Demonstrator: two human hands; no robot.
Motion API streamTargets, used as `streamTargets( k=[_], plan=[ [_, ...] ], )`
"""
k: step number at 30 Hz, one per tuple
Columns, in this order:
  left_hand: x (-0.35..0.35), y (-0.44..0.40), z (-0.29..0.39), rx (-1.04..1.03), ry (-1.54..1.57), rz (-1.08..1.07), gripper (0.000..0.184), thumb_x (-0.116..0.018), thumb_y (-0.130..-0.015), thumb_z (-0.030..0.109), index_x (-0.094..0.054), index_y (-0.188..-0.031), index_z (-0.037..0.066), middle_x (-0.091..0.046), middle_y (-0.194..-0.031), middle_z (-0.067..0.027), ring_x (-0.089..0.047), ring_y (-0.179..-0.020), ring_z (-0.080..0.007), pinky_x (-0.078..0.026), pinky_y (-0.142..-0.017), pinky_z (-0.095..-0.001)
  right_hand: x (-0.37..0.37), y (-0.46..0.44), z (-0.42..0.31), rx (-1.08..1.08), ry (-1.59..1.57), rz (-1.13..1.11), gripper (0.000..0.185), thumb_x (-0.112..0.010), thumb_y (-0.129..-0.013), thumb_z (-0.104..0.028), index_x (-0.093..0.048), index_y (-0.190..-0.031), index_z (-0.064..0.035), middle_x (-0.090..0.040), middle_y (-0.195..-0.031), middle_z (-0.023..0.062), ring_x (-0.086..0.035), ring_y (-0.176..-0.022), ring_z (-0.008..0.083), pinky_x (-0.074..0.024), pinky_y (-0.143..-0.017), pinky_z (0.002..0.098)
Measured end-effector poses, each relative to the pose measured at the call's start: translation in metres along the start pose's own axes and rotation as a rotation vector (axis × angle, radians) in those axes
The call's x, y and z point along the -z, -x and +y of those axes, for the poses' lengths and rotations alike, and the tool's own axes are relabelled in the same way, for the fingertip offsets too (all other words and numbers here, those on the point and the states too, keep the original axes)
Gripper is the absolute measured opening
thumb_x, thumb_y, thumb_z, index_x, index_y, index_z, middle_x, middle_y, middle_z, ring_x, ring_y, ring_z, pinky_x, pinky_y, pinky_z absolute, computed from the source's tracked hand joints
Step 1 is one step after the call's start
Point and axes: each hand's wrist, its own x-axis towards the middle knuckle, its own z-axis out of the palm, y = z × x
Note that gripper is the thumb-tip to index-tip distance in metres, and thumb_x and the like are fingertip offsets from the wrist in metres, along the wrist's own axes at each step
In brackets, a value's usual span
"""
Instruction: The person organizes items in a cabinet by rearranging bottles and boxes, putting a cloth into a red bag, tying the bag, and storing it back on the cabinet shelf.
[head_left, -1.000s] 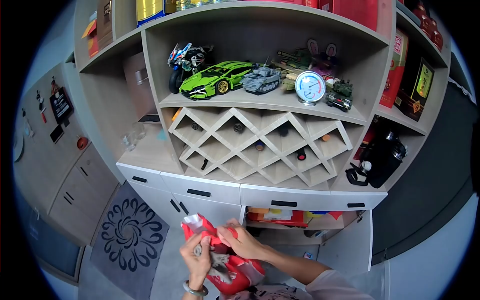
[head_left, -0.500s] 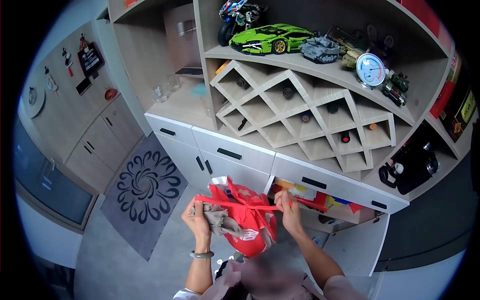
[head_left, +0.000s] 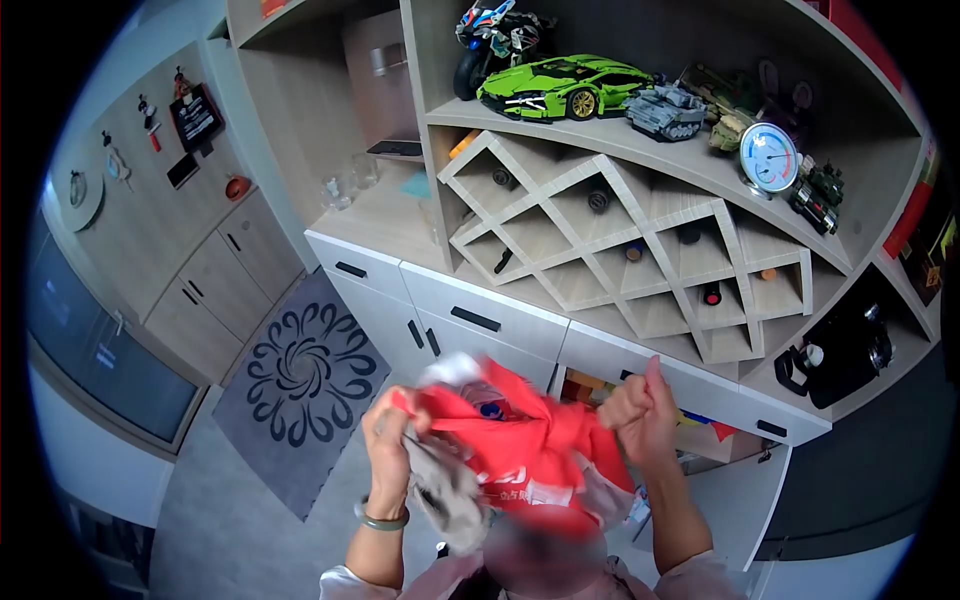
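Observation:
A red plastic bag (head_left: pixel 510 440) with white print hangs between my two hands, blurred by motion and bunched into a knot-like gather at its middle. My left hand (head_left: pixel 390 435) is closed on the bag's left handle, and a grey cloth (head_left: pixel 445 490) hangs under that same hand. On the other side my right hand (head_left: pixel 642 412) makes a fist with the thumb up, gripping the bag's right end; the part inside the fist is hidden. Below the bag, a blurred patch covers part of my front.
Behind the bag, an open lower cabinet (head_left: pixel 720 455) holds colourful packages, its door (head_left: pixel 735 500) swung out at right. Above are white drawers (head_left: pixel 480 318), a lattice wine rack (head_left: pixel 600 240) with bottles, and a shelf with a green model car (head_left: pixel 565 85). A patterned mat (head_left: pixel 305 375) lies left.
My hands have moved farther apart and up, the right one shifting rightward. The bag has been lifted nearer the camera, its stretched handles now bunched. The view has shifted slightly.

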Motion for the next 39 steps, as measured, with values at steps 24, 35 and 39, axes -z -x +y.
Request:
streamTargets(
  k=[24,35,39],
  plan=[
    [-0.013,0.018,-0.017,-0.008,-0.160,-0.052,0.021,-0.050,-0.098,0.018,-0.058,-0.087,0.001,-0.054,-0.068,-0.0028,-0.047,-0.058,-0.0075,-0.038,-0.055,-0.0209,0.023,0.052,-0.018,0.176,0.499,0.116,0.059,-0.025,-0.106,-0.042,-0.038,-0.061,-0.0069,-0.044,-0.059,0.0055,-0.043,-0.052,0.0162,-0.0385,-0.054,0.0299],
    [-0.123,0.031,-0.041,-0.060,-0.585,-0.775,0.015,-0.059,-0.088,0.007,-0.066,-0.098,-0.002,-0.064,-0.069,-0.0121,-0.060,-0.058,-0.0168,-0.046,-0.057,-0.0302,-0.018,0.023,0.006,0.243,1.111,-0.264,0.041,-0.036,-0.104,-0.030,-0.056,-0.134,-0.0089,-0.057,-0.123,0.0108,-0.052,-0.114,0.0239,-0.0318,-0.103,0.0362],
    [-0.113,0.034,-0.056,-0.014,-0.582,-0.692,0.017,-0.053,-0.095,0.010,-0.063,-0.087,-0.001,-0.061,-0.066,-0.0046,-0.055,-0.062,-0.0105,-0.044,-0.061,-0.0255,0.034,0.053,0.035,-0.175,0.674,-0.201,0.033,-0.050,-0.101,-0.022,-0.055,-0.125,-0.0008,-0.060,-0.109,0.0039,-0.056,-0.093,0.0115,-0.0446,-0.089,0.0269]
  ],
)
